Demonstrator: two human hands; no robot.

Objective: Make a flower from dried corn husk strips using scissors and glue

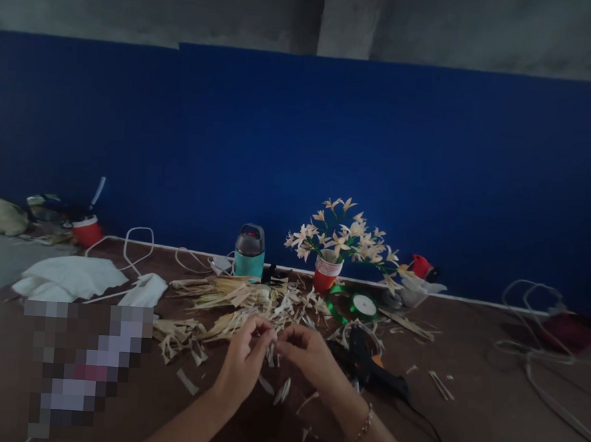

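Note:
My left hand (244,361) and my right hand (316,366) meet in front of me above the table, thumbs and fingertips pinched close together. Whatever lies between the fingertips is too small to make out. Behind and left of them spreads a pile of dried, straw-coloured husk strips (238,301). Beyond it, pale handmade flowers (349,241) on green stems stand in red-and-white stacked cups (328,268). A black glue gun (364,358) lies just right of my right hand. Small pale petal-like pieces (282,391) are scattered below my hands.
A green ribbon spool (364,304) lies behind the glue gun. A teal container (249,265) with a dark lid stands at the back. White cloth (72,277) and a red cup (87,232) are left, loose white cables (530,349) right. A blue wall (280,147) rises behind.

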